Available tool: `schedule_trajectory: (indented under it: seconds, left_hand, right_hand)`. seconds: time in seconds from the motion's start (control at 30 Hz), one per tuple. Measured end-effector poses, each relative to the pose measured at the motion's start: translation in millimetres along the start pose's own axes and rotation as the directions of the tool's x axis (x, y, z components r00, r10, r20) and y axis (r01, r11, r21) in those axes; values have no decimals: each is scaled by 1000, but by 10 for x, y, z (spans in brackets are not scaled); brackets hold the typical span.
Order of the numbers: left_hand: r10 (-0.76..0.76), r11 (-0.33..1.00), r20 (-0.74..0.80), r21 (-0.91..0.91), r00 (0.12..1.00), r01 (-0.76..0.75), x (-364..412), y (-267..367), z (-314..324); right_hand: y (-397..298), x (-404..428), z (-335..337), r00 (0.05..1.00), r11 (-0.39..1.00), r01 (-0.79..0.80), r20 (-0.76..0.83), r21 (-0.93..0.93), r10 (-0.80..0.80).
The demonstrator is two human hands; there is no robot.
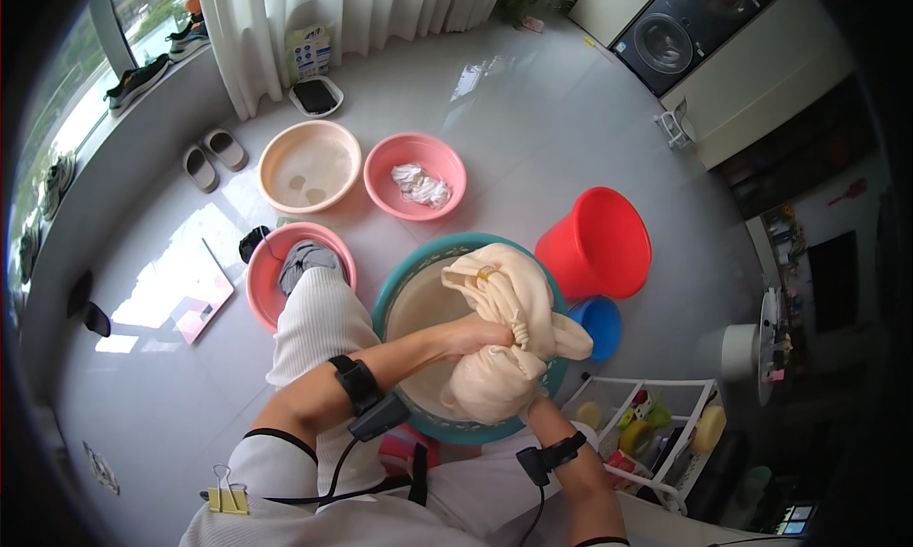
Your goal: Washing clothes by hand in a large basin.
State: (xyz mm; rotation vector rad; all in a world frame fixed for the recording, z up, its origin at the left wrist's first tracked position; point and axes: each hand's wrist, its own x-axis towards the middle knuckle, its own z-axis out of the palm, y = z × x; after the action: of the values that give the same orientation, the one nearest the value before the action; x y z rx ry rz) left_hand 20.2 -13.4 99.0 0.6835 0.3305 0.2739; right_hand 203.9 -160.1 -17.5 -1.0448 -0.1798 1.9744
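A wet cream garment (524, 286) is bunched above a large teal basin (381, 301), some of it hanging over the basin's right rim. My left hand (481, 337) grips its gathered, twisted middle. Below that, the cloth swells into a rounded bulge (493, 386). My right hand (533, 406) holds this lower part from beneath, its fingers mostly hidden by the fabric. Cloudy water (428, 308) shows inside the basin.
A red bucket (570, 251) and a blue container (603, 329) stand right of the basin. Beyond are a peach basin (267, 172) of water and a pink basin (456, 158) with white cloth. Another pink basin (262, 290) holds grey cloth by my left knee. A white rack cart (645, 381) stands lower right.
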Motion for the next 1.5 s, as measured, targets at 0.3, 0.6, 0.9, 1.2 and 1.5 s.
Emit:
schedule_trajectory:
  seconds: [0.3,0.6,0.9,1.2,1.5]
  left_hand:
    - [-69,994,68,86,995,63,105,-102,-105]
    - [-39,980,20,-194,999,42,105,-185,-141]
    - [-27,989,65,-141,997,36,-1,-218,-9]
    - [-44,997,160,63,986,34,-8,-301,71]
    - [-55,924,36,380,998,37,-95,-128,207]
  right_hand:
    - [-105,111,-39,993,997,-73,92,-6,73]
    - [-82,-232,147,981,997,-60,188,57,49]
    - [-517,-562,458,928,919,364,144,-150,-344]
    - [-1009,-468,1407,792,775,609,169,-167,-586]
    - [-1027,-408,1556,671,415,448,-9,-792,-742]
